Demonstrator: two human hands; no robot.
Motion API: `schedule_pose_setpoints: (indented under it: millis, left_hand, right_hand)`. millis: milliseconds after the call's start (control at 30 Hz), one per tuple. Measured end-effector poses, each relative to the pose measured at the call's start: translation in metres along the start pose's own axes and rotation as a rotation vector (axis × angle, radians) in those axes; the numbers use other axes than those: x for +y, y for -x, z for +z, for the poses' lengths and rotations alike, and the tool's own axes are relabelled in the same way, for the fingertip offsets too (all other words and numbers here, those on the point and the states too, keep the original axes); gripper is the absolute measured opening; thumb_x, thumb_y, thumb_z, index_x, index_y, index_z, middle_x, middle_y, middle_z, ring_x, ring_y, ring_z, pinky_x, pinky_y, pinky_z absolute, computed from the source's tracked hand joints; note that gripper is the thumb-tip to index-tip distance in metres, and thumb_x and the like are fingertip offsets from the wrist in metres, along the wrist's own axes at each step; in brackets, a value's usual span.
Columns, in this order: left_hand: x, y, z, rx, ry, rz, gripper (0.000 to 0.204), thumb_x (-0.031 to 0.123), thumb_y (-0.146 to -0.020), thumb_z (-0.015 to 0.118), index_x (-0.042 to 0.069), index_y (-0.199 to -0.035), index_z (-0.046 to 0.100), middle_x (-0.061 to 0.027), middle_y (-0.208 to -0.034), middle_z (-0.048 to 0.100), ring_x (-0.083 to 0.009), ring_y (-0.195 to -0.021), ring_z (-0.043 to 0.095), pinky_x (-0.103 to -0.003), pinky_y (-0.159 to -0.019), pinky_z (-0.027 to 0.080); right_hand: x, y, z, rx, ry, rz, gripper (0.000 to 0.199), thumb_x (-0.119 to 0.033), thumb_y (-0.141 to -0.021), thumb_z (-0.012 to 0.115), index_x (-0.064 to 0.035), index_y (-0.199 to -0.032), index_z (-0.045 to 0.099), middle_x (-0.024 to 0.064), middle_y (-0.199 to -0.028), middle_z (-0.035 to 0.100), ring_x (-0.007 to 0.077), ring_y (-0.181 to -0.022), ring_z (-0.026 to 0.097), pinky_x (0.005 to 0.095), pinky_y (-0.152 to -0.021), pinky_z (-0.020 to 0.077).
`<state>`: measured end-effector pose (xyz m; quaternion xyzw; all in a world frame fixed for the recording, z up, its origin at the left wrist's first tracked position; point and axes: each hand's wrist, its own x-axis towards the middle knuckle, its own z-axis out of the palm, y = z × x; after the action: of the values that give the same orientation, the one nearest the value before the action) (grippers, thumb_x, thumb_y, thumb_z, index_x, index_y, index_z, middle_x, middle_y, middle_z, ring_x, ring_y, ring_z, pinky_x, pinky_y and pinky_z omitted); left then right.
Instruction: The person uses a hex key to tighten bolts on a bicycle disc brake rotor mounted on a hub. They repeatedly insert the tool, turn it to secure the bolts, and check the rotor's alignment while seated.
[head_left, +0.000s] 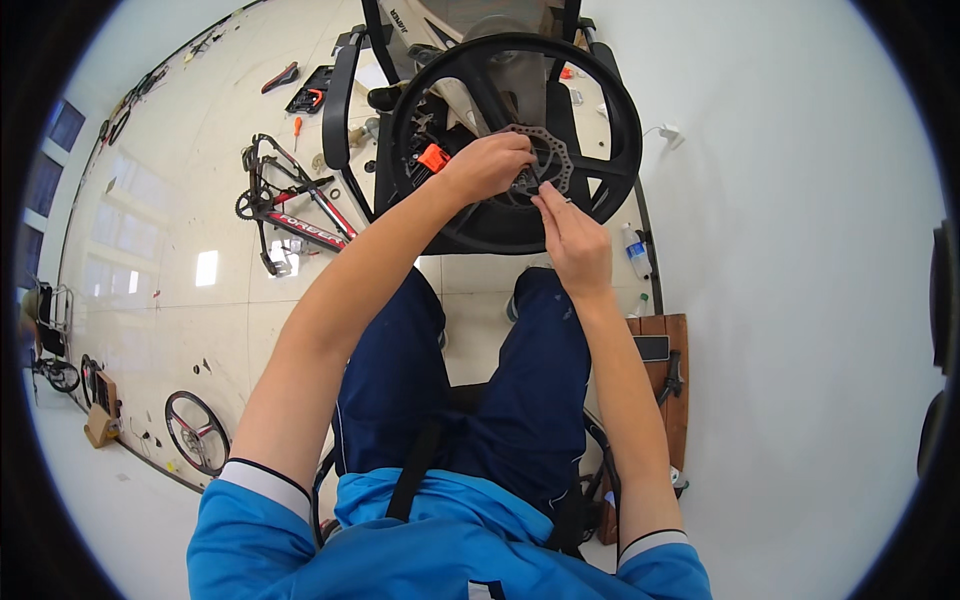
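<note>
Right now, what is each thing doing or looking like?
Black wheel: held upright in a stand, off the floor.
Brake disc: on the wheel's hub.
Left hand: closed at the disc.
Right hand: fingers pinched at the hub.
Bike frame: lying flat on the floor.
Spare wheel: lying on the floor.

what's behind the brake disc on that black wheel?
Behind the brake disc the black wheel shows its spokes and hub area, with floor tiles beyond. The left hand and right hand cover the hub centre, so its fasteners cannot be seen.
</note>
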<state>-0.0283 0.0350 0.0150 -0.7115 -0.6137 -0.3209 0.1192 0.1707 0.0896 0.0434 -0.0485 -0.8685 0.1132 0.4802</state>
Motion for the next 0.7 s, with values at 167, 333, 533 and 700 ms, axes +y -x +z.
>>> schedule_pose_setpoints:
  millis: [167,333,533,700]
  left_hand:
    - [-0.003,0.001,0.002,0.008,0.008,0.028,0.018,0.002,-0.076,0.064,0.001,-0.092,0.071,-0.0095,-0.093,0.062,-0.0262,-0.093,0.061,-0.034,-0.085,0.051]
    - [-0.001,0.002,0.002,0.051,0.001,0.026,0.015,0.003,-0.078,0.068,0.001,-0.093,0.070,-0.0083,-0.089,0.060,-0.0264,-0.090,0.061,-0.035,-0.082,0.052]
    - [0.002,0.010,0.013,0.131,-0.063,-0.008,0.015,0.004,-0.078,0.067,0.001,-0.092,0.069,-0.0083,-0.092,0.061,-0.0259,-0.090,0.062,-0.034,-0.081,0.053]
    - [0.005,0.010,0.017,0.113,-0.117,0.011,0.020,0.001,-0.074,0.062,0.002,-0.093,0.068,-0.0087,-0.096,0.061,-0.0253,-0.095,0.061,-0.033,-0.083,0.052]
  right_hand:
    - [0.002,-0.005,-0.016,-0.088,0.258,-0.055,0.012,-0.015,-0.084,0.075,-0.0063,-0.091,0.072,0.0063,-0.057,0.060,0.0199,-0.045,0.057,0.0307,-0.043,0.0402]
    - [-0.005,-0.010,-0.020,-0.165,0.305,0.045,0.021,-0.021,-0.088,0.071,-0.0056,-0.075,0.069,0.0065,-0.046,0.051,0.0201,-0.036,0.050,0.0305,-0.037,0.0330]
    - [-0.013,-0.017,-0.012,-0.292,-0.234,0.692,0.041,-0.025,-0.095,0.061,0.0002,-0.063,0.062,0.0065,-0.044,0.054,0.0126,-0.032,0.046,0.0254,-0.035,0.0321]
    - [-0.013,-0.036,-0.022,-0.393,-0.905,1.291,0.041,-0.030,-0.097,0.058,0.0041,-0.075,0.062,0.0089,-0.050,0.058,0.0099,-0.033,0.046,0.0227,-0.034,0.0337]
